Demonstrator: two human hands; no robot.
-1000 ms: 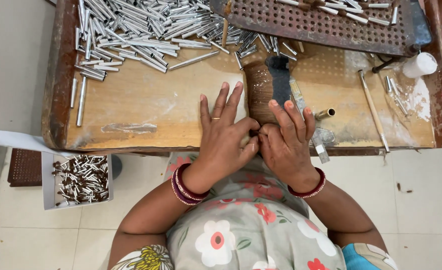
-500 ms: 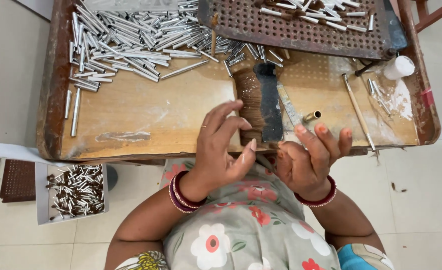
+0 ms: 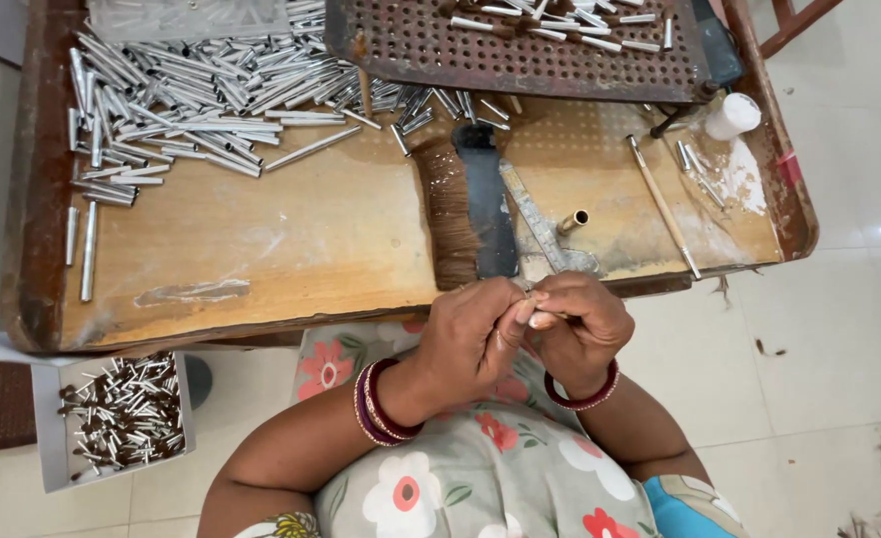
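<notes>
Wooden tray (image 3: pixel 261 269) carries silver metal tubes (image 3: pixel 191 95) heaped at its far left corner and a brush (image 3: pixel 465 209) lying mid-tray. Just past its near edge, the left hand (image 3: pixel 470 339) and right hand (image 3: pixel 580 324) meet, fingertips pinching a tiny piece (image 3: pixel 532 296) too small to identify.

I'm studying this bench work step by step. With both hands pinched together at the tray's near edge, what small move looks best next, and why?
Probably finish seating the small piece pinched between the left hand and right hand, keeping it over the wooden tray: the fingertips meet on it at the near edge, and what it is looks too small to tell.
</notes>
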